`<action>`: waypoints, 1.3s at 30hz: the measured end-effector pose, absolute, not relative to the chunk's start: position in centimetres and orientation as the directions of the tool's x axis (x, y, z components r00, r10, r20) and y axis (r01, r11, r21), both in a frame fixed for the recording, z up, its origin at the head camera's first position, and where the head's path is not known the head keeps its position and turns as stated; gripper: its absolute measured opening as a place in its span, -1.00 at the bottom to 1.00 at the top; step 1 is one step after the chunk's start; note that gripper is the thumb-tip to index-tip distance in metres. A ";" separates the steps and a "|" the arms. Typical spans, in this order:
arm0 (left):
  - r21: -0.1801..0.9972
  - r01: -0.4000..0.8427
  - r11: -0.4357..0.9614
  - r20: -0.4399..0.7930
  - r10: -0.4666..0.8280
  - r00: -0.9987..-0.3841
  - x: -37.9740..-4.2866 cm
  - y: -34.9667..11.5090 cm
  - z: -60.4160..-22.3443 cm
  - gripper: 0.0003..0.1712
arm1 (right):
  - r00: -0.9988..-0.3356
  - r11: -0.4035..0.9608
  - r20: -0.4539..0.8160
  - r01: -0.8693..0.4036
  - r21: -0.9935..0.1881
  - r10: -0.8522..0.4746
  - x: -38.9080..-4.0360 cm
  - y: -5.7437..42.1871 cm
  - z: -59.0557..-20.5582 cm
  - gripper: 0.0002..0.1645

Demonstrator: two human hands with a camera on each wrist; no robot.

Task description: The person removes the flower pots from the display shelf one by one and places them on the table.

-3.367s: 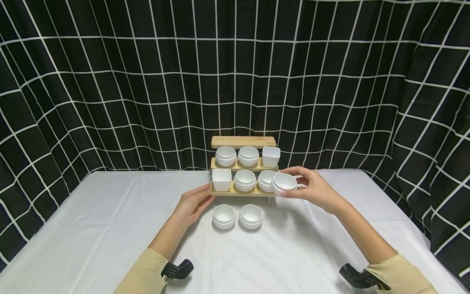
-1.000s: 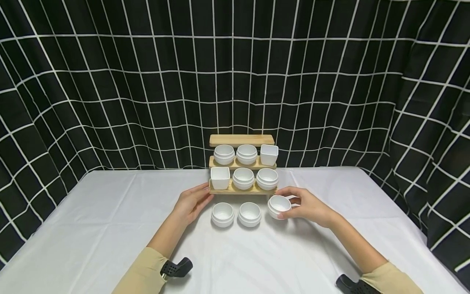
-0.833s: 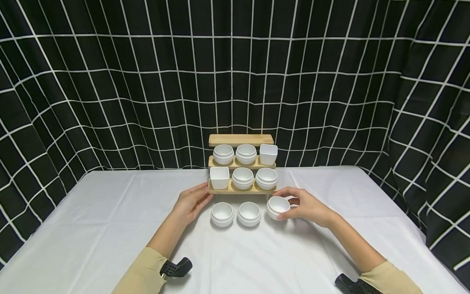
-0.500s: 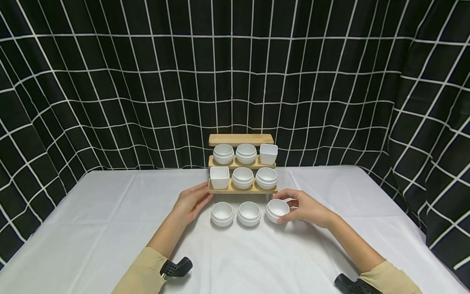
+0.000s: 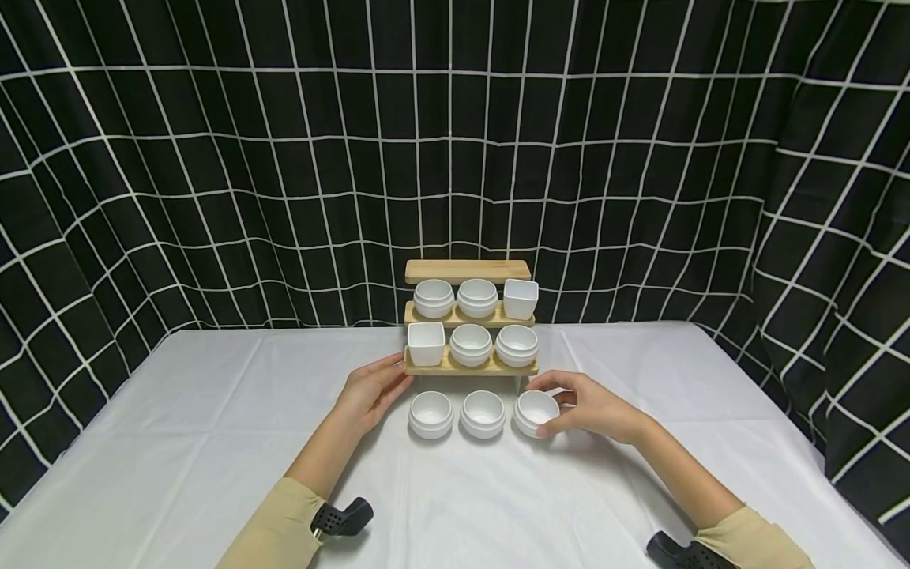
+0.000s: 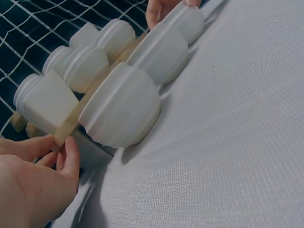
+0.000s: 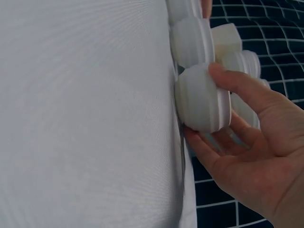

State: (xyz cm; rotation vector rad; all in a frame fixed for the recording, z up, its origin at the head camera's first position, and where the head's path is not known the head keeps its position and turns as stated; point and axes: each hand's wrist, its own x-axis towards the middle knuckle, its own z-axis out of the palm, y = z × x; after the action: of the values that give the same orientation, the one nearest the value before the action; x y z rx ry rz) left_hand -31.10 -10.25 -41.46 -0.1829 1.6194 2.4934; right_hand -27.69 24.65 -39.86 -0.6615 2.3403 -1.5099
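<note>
My right hand [image 5: 588,407] grips a small round white bowl [image 5: 535,425] at the right end of a front row on the table. Thumb and fingers hold opposite sides of that bowl in the right wrist view, and its base is at the cloth. Two matching bowls, a left one [image 5: 430,427] and a middle one [image 5: 483,427], complete the row. With my left hand [image 5: 371,395] I pinch the left end of the lowest board [image 6: 69,127] of a tiered wooden stand [image 5: 467,272].
On the stand's lower tier are a square white cup [image 5: 426,348] and two round bowls; the middle tier bears two round bowls and another square cup [image 5: 520,300]. White cloth [image 5: 213,442] covers the table. A black gridded curtain [image 5: 455,158] hangs behind.
My right hand has carried its bowl from beside the lower tier down and forward to the right end of the front row. The left hand has stayed at the stand.
</note>
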 end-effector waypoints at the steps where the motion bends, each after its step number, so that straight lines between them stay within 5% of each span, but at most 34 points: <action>1: 0.894 -0.202 -0.400 -0.191 0.068 -0.979 -31.1 -10.2 -41.5 -0.49 | -0.856 0.350 0.013 -0.225 -0.909 -0.517 -27.7 24.6 -39.9 -0.26; 39: 0.894 -0.194 -0.403 -0.185 0.060 -0.981 -31.2 -10.2 -41.6 -0.49 | -0.861 0.367 -0.004 -0.212 -0.906 -0.508 -27.6 24.9 -39.5 -0.23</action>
State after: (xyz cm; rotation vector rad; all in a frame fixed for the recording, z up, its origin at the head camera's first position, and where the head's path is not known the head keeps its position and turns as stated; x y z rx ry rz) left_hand -31.22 -10.18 -41.59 -0.1852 1.6219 2.5045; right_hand -27.62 24.88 -39.48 -0.6377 2.3479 -1.4926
